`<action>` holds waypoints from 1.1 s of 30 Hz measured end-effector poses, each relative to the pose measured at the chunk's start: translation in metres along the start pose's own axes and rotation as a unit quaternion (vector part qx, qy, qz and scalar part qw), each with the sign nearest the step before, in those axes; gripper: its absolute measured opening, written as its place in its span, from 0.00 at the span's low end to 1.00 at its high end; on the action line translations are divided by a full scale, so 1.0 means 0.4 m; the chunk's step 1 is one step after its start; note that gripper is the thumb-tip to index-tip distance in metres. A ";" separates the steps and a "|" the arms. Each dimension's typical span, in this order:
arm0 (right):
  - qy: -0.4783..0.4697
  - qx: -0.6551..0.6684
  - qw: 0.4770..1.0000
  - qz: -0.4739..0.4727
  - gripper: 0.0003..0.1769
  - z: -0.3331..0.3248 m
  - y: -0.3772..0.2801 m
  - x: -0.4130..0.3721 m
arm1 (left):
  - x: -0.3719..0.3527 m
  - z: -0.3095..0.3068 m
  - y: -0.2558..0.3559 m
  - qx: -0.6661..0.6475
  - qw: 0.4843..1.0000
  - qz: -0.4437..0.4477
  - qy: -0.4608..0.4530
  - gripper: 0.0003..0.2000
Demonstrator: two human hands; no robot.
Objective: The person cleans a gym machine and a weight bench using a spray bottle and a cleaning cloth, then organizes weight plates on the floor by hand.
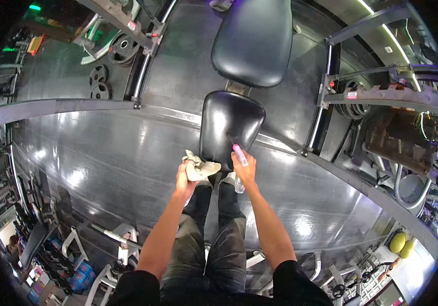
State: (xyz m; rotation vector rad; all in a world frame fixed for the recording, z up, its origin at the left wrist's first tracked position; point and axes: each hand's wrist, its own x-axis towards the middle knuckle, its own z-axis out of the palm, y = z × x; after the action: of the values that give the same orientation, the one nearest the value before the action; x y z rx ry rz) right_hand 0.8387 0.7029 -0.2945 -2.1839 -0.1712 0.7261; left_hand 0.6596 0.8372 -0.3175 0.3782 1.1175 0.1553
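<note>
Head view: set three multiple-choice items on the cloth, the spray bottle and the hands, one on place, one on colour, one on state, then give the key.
1. Where is the cloth?
A. In the left hand, at the near edge of the seat pad
B. In a bucket
C. Tucked in a pocket

2. What colour is the top of the spray bottle?
A. Green
B. Pink
C. Yellow

3. How is the right hand?
A. Open and empty
B. Holding a phone
C. Closed round the spray bottle

Key: 1 A, the cloth bunches above the left hand's fingers; 2 B, the top shows pink against the black seat pad; 3 C, the fingers wrap the bottle's neck.
</note>
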 end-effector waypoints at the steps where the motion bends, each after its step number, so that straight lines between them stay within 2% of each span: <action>1: 0.024 -0.012 0.999 -0.032 0.15 0.014 0.018 0.005 | 0.013 0.012 -0.003 -0.017 1.000 0.004 -0.003 0.21; 4: -0.003 0.063 0.998 -0.007 0.14 0.026 0.046 0.017 | 0.058 0.022 -0.010 -0.070 0.997 0.018 -0.015 0.18; 6: -0.007 0.073 0.997 -0.006 0.13 0.016 0.045 0.015 | 0.080 0.062 -0.021 0.028 0.983 0.179 0.043 0.16; 7: 0.004 0.105 0.994 0.002 0.13 0.006 0.036 0.007 | 0.096 0.089 -0.013 0.058 0.975 0.187 0.103 0.15; 8: 0.016 0.137 0.990 0.010 0.12 -0.006 0.029 -0.001 | 0.123 0.120 -0.001 0.058 0.976 0.186 0.101 0.15; 9: 0.019 0.136 0.991 0.010 0.12 -0.015 0.033 -0.005 | 0.157 0.154 0.013 0.195 0.926 0.297 0.126 0.15; 10: 0.026 0.144 0.989 0.001 0.12 -0.027 0.041 -0.014 | 0.190 0.187 0.022 0.325 0.846 0.396 0.148 0.14; 11: 0.033 0.152 0.988 -0.006 0.11 -0.038 0.052 -0.026 | 0.190 0.252 0.054 0.396 0.795 0.445 0.114 0.14; 13: 0.031 0.143 0.989 0.014 0.11 -0.062 0.068 -0.054 | 0.211 0.356 0.095 0.524 0.678 0.515 0.034 0.13; 15: 0.031 0.162 0.985 0.048 0.11 -0.088 0.064 -0.086 | 0.241 0.394 0.063 0.633 0.552 0.542 -0.040 0.13; 16: 0.031 0.159 0.985 0.052 0.11 -0.098 0.069 -0.102 | 0.247 0.387 0.019 0.633 0.555 0.538 -0.042 0.13; 18: 0.025 0.171 0.985 0.027 0.11 -0.118 0.080 -0.122 | 0.256 0.334 -0.085 0.815 0.278 0.467 -0.200 0.08; 20: 0.030 0.150 0.988 0.018 0.11 -0.129 0.097 -0.140 | 0.176 0.284 -0.133 0.772 -0.020 0.569 -0.283 0.10; 21: 0.029 0.145 0.989 0.023 0.11 -0.134 0.104 -0.146 | 0.187 0.283 -0.128 0.771 -0.022 0.570 -0.282 0.10; 23: 0.028 0.131 0.991 0.023 0.11 -0.143 0.117 -0.146 | 0.200 0.277 -0.127 0.753 0.223 0.475 -0.396 0.14; 24: 0.027 0.130 0.991 0.028 0.11 -0.150 0.118 -0.147 | 0.218 0.309 -0.093 0.737 0.152 0.547 -0.367 0.13; 25: 0.025 0.116 0.993 0.019 0.11 -0.155 0.117 -0.145 | 0.201 0.400 -0.022 0.728 0.263 0.503 -0.384 0.10; 26: 0.025 0.105 0.994 0.009 0.10 -0.154 0.116 -0.139 | 0.282 0.424 0.007 0.698 0.299 0.528 -0.380 0.09; 27: 0.026 0.107 0.994 0.011 0.10 -0.151 0.118 -0.135 | 0.293 0.467 0.069 0.715 0.204 0.616 -0.260 0.10; 28: 0.033 0.118 0.992 0.003 0.10 -0.148 0.121 -0.129 | 0.328 0.521 0.123 0.788 0.208 0.549 -0.184 0.10; 29: 0.041 0.128 0.991 -0.005 0.10 -0.147 0.123 -0.121 | 0.331 0.582 0.161 0.772 0.481 0.415 -0.010 0.08; 30: 0.044 0.127 0.991 -0.004 0.10 -0.150 0.115 -0.113 | 0.368 0.591 0.223 0.709 0.455 0.533 -0.081 0.06; 31: 0.040 0.135 0.990 0.004 0.10 -0.154 0.098 -0.107 | 0.394 0.585 0.217 0.711 0.449 0.539 0.041 0.05; 32: 0.033 0.143 0.989 0.012 0.10 -0.154 0.090 -0.108 | 0.401 0.572 0.203 0.731 0.445 0.513 0.060 0.06; 33: 0.029 0.142 0.989 0.015 0.10 -0.150 0.088 -0.114 | 0.401 0.548 0.175 0.719 0.496 0.485 0.038 0.07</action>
State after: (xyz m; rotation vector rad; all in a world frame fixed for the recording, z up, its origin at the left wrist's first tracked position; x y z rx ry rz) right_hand 0.8303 0.6239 -0.2702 -1.9364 -0.0034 0.6589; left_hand 0.9310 0.9037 -0.3433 2.5811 0.7117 0.1819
